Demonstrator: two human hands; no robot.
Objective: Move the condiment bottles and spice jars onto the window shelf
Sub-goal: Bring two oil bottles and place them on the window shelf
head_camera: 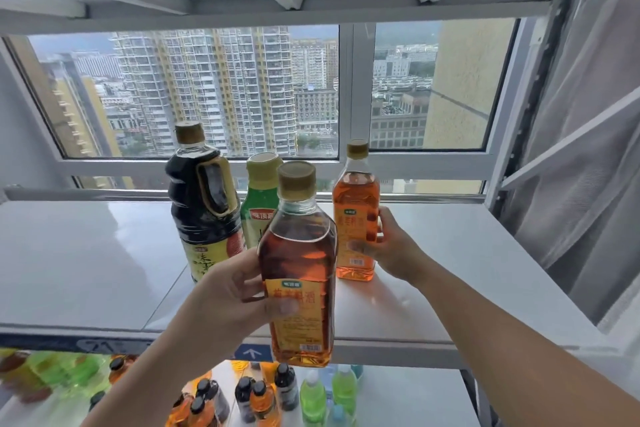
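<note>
While the right hand (pixel 388 248) wraps the far amber bottle (pixel 355 215), which stands on the window shelf (pixel 86 253) just right of the green bottle (pixel 258 204) and the dark handled bottle (pixel 204 204), the left hand (pixel 228 291) grips a near amber bottle (pixel 299 274) by its label, held upright in the air over the shelf's front edge. The far bottle's base looks seated, so the right hand's job is probably only to steady it or nudge it into line before letting go. The near one should travel forward, clear of the edge, and come down flat in the open space in front of or beside the others, not tipped onto a corner. Keep its shoulder from knocking the green bottle. More bottles (pixel 263 392) wait on the lower shelf (pixel 398 399) below.
</note>
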